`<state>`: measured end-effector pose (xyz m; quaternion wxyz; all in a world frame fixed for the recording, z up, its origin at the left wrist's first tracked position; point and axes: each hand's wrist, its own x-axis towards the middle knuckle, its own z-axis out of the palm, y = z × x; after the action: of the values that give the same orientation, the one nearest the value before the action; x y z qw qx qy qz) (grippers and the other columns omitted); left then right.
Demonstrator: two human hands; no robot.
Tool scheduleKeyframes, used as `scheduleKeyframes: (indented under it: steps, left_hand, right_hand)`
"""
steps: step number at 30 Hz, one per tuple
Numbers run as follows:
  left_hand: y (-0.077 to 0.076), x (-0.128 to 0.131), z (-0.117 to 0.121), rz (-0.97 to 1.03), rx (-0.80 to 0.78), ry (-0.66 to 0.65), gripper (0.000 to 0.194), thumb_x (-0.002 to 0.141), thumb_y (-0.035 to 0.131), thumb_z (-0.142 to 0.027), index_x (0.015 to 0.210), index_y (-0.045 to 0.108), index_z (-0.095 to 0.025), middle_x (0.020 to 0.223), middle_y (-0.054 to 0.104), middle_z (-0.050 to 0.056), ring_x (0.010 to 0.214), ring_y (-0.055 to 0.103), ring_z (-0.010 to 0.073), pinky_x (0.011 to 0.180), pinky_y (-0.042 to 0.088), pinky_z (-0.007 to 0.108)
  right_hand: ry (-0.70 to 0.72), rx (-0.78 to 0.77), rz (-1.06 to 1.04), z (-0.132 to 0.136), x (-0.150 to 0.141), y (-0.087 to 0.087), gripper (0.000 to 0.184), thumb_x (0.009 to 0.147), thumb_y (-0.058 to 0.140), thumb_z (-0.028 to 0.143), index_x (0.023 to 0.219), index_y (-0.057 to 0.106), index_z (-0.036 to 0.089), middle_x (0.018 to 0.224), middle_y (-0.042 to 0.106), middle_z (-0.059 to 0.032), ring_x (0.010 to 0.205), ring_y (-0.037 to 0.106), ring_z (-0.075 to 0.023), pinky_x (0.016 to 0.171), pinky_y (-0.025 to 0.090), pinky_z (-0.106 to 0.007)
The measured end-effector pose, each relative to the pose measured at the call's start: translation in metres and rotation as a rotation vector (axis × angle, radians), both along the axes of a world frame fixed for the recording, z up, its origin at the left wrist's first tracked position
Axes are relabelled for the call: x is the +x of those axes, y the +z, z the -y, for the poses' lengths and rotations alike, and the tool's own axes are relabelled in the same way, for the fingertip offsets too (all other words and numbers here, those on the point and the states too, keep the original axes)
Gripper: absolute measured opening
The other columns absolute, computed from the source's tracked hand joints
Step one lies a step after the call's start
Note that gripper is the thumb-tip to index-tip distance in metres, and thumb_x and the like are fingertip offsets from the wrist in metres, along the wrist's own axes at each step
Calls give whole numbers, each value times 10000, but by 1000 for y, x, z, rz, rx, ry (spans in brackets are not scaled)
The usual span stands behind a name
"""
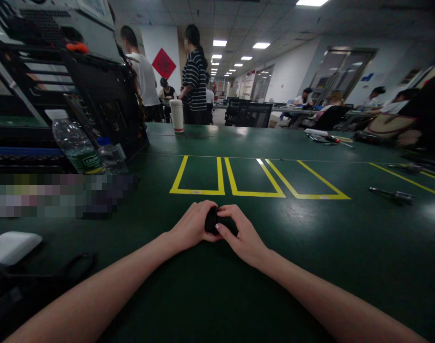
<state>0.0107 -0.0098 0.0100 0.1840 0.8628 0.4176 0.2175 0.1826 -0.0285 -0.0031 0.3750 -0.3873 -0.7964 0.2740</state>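
Between my two hands, low over the green table (203, 286), is a small black rounded object (211, 220); its kind cannot be made out. My left hand (192, 224) wraps around its left side, with the fingers over the top and the thumb beneath. From the right, the fingertips and thumb of my right hand (242, 233) pinch the object's edge. Much of it is hidden behind the fingers. Just beyond the hands, yellow tape outlines (255, 194) mark three open-backed boxes on the table.
Plastic bottles (76, 143) and a black computer case (110, 105) stand at the left. A white cup (177, 116) is at the far edge. Metal tools (392, 195) lie to the right, and a white device (15, 247) rests at lower left. Several people are in the background.
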Motion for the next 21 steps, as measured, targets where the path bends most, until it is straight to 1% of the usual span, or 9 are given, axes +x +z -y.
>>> scheduleKeyframes:
  steps: [3,8,15,21]
  left_hand:
    - [1,1,0,-4,-1,-3,519,646,670,-312,1059,399,-153,1006,522,83,881,515,230,745,436,363]
    - [2,1,0,-6,-9,-13,508,652,666,-298,1059,394,-159,1008,522,75,896,517,232,744,435,366]
    - [1,0,0,2,4,-13,521,652,669,-293,1070,386,-162,1023,513,79,897,515,225,753,431,357]
    - [0,2,-1,4,11,-11,524,635,678,-332,1048,396,-174,1004,522,76,888,521,244,730,431,374]
  right_hand:
    - [1,-31,-21,-1,-1,-1,211,801,476,170,1007,458,214,1008,476,-50,927,488,-187,809,441,-371]
    - [6,-97,-27,0,-1,-1,293,817,465,203,1104,408,214,1057,462,-57,968,483,-189,819,442,-376]
    - [-3,-110,39,-1,0,-1,209,835,438,248,1042,449,221,978,487,-45,868,505,-180,747,457,-359]
    - [-8,-38,-17,-1,-1,-1,186,808,463,175,986,475,228,996,482,-40,914,492,-185,797,439,-373]
